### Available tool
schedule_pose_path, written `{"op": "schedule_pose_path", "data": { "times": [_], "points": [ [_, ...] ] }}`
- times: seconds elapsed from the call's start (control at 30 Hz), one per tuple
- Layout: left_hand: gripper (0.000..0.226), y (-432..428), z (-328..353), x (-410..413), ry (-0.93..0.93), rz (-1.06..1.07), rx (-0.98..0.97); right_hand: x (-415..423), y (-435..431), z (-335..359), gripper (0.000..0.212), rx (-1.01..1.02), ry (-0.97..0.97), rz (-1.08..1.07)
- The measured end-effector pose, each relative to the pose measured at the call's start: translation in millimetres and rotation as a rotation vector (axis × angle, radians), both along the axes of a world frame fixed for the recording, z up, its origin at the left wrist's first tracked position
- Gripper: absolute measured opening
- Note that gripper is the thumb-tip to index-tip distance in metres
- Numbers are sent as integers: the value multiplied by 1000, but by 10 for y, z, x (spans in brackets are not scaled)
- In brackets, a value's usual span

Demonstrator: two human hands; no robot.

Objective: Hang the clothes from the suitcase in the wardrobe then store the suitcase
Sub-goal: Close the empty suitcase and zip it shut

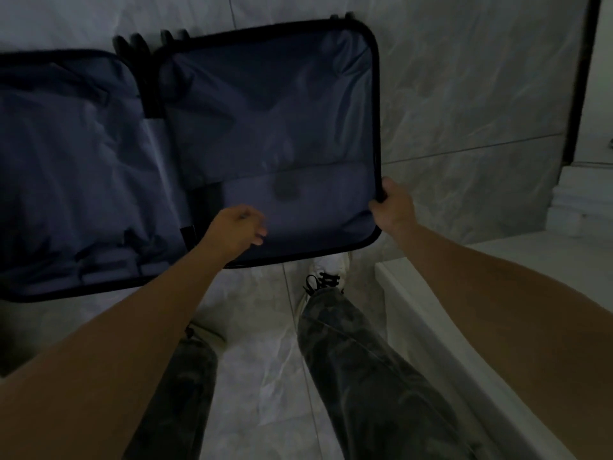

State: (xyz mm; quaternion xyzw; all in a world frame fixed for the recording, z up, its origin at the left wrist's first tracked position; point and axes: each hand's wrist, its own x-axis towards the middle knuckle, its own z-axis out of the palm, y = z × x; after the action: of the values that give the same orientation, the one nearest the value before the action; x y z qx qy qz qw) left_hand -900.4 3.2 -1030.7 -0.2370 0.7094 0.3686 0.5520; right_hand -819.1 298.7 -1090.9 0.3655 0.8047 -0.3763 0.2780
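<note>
Floor (464, 94) of pale marble tile carries one suitcase (377, 111), lying open in two halves. The hinge runs from 12 to 6 o'clock between them, and each half's long axis runs the same way. Dark lining covers both halves and no loose garment shows in either, so the hanging looks done and closing looks like the step in hand.

A white ledge (431, 310) lies at 4 o'clock, just beside the right leg. Two legs in patterned trousers stand at 6 o'clock, with one white shoe (328, 263) just beside the right half's near edge.

The right grip (393, 207) curls round the rim of the right half on its free edge, near the 5 o'clock corner. The hinge lies toward 9 o'clock from it, so the fold would swing that way.

The left grip (237, 227) is over the same half's lining, nearer the hinge. Its fingers are loosely curled and it holds nothing. Blur hides whether it touches the lining.
</note>
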Motion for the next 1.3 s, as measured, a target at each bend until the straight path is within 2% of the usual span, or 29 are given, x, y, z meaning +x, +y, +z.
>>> {"op": "schedule_pose_path", "data": {
  "times": [0.17, 0.3, 0.4, 0.53, 0.67, 0.77, 0.87, 0.97, 1.03, 1.07, 1.2, 1.3],
  "points": [
    [18, 156, 576, -211, -22, 189, 30, -40, -89, 795, 15, 44, 126, -13],
    [23, 487, 1083, -510, -39, 256, 85, -98, -316, 1548, 5, 166, 141, 41],
    [19, 783, 1426, -676, -74, 322, 139, -69, -577, 1982, 21, 255, 168, 116],
    [43, 1056, 1952, -783, -75, 391, 242, -109, -911, 2416, 27, 279, 205, 73],
    [59, 1073, 2360, -924, -75, 558, 330, -165, -1282, 2733, 37, 293, 253, 101],
    [53, 962, 2620, -983, -136, 665, 385, -206, -1468, 2915, 38, 360, 331, 179],
    [48, 790, 2796, -990, -122, 695, 394, -216, -1621, 3055, 31, 398, 422, 280],
    [43, 406, 2914, -1017, -120, 722, 451, -196, -1760, 3214, 23, 302, 551, 323],
    [39, 88, 2982, -1034, -106, 708, 463, -226, -1825, 3359, 15, 131, 658, 244],
    [38, -66, 3009, -1042, -99, 692, 456, -269, -1851, 3447, 11, 38, 672, 129],
    [40, -852, 3173, -1060, -67, 685, 449, -560, -2058, 3584, 18, -163, 393, -344],
    [46, -1498, 3204, -1104, -34, 698, 402, -841, -2295, 3528, 33, -487, 170, -620]
  ]
}}
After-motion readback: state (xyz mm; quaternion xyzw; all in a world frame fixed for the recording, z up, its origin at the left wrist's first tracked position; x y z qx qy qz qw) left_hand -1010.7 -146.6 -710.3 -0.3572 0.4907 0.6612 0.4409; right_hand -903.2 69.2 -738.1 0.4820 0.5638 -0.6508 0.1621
